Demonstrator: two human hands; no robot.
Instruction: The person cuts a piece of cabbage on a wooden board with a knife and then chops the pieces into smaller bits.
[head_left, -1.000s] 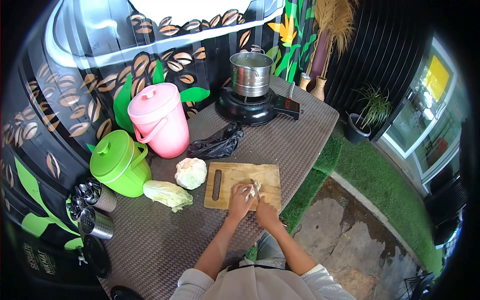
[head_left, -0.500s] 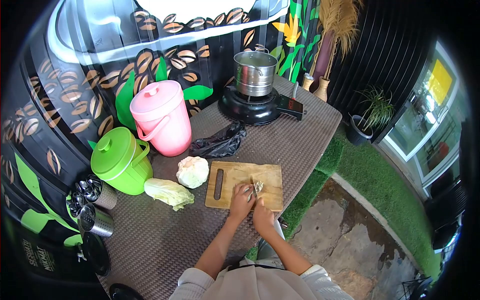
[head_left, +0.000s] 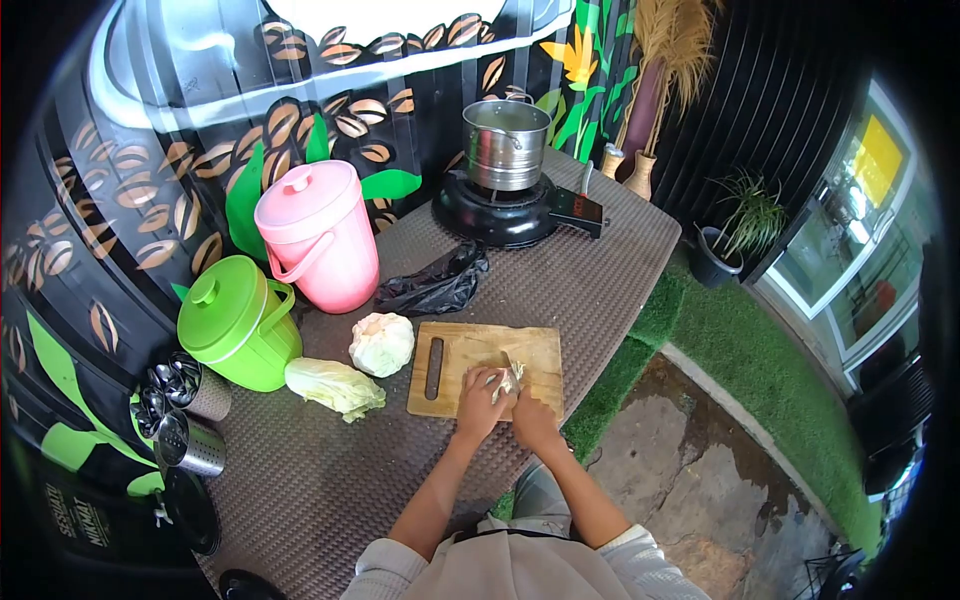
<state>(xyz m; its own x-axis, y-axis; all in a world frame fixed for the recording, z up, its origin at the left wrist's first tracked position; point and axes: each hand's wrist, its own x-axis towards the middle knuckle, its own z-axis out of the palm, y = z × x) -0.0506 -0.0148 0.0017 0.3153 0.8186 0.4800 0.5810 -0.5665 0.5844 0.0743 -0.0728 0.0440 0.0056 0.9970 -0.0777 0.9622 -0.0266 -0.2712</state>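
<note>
A wooden cutting board (head_left: 450, 340) with a slot handle lies near the table's edge. My right hand (head_left: 537, 418) is wrapped round the handle of a knife, whose blade (head_left: 509, 366) points away from me over the board. Beside the blade, my left hand (head_left: 482, 402) rests with bent fingers, pressing a small pale food piece (head_left: 503, 386) largely hidden by the fingers. Pale cut bits (head_left: 518, 371) lie against the blade's right side. Left of the board are a round cabbage (head_left: 382, 344) and a longer napa cabbage (head_left: 335, 388).
A steel pot (head_left: 506, 145) stands on a black portable stove (head_left: 495, 210) at the back. A black plastic bag (head_left: 435, 283) lies before it. Pink (head_left: 325, 240) and green (head_left: 240, 325) lidded tubs stand left, near steel cutlery holders (head_left: 195, 443). The table's right edge runs close to the board.
The knife has turned slightly, its tip tilting further left, and my right hand has shifted a little to the right. The view has moved slightly.
</note>
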